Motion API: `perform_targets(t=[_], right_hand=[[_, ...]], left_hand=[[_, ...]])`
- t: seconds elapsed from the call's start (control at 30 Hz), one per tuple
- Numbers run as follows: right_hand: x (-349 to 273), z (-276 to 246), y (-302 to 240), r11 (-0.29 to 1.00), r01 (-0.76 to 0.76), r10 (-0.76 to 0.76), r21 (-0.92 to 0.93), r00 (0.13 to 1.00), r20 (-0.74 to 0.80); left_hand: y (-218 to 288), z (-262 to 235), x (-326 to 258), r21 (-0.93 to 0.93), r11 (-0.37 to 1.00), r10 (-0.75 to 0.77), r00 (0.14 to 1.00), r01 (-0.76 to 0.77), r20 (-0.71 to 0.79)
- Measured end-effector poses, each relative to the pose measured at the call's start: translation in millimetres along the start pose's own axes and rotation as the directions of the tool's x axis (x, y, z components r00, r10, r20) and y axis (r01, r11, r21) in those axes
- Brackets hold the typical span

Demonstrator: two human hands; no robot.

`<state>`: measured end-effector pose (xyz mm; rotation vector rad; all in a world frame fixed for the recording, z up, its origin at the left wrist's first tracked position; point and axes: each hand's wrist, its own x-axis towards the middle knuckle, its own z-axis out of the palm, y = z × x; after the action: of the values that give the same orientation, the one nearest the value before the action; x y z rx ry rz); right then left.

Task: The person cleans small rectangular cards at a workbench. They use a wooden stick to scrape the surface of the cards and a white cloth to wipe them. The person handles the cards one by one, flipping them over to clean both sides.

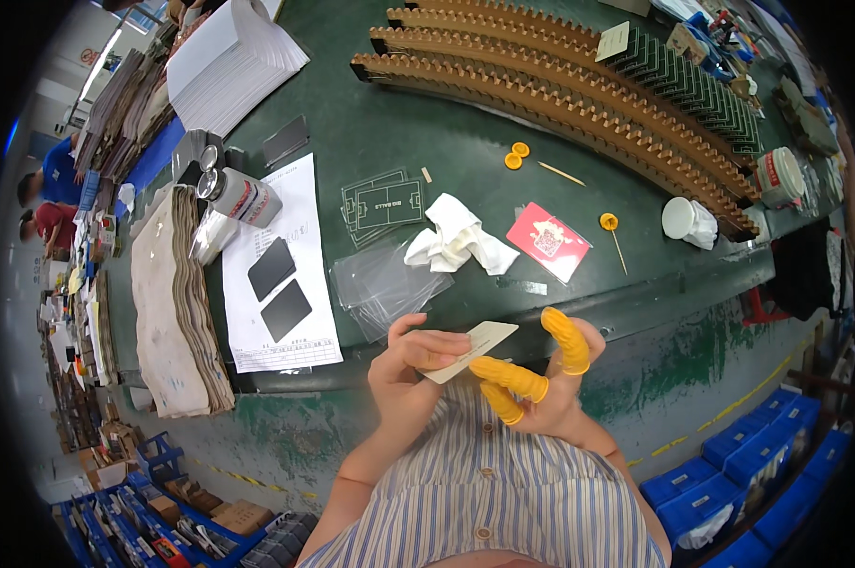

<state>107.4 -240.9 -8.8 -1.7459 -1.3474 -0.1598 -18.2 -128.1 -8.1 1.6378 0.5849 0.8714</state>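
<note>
Holding 1 pale card (472, 348) pinched between left hand (410, 364) and rubber-capped right hand (546, 379); next probably needs steady grip.

Both hands meet close before the chest: the left hand (410, 371) pinches with bare fingers, the right hand (541, 379) wears yellow finger covers.

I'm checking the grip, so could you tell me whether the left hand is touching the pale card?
Touching: the head view shows the left hand pinching the pale card with thumb on top.
</note>
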Motion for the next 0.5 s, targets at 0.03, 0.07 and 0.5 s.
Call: perform_targets(t=[0.03,0.07,0.5], right_hand=[[0,-1,1,1.0,0.02,-0.02,0.006,1.0,0.013],[0,-2,2,0.999,0.041,-0.041,0.013,0.999,0.027],[-9,6,0,0.99,-0.052,0.049,0.135,0.998,0.028]], left_hand=[[0,0,0,0.002,1.0,0.001,1.0,-0.001,-0.002],[0,0,0,-0.001,1.0,0.002,1.0,-0.002,-0.004],[-1,0,-1,-0.019,1.0,-0.016,1.0,0.016,-0.005]])
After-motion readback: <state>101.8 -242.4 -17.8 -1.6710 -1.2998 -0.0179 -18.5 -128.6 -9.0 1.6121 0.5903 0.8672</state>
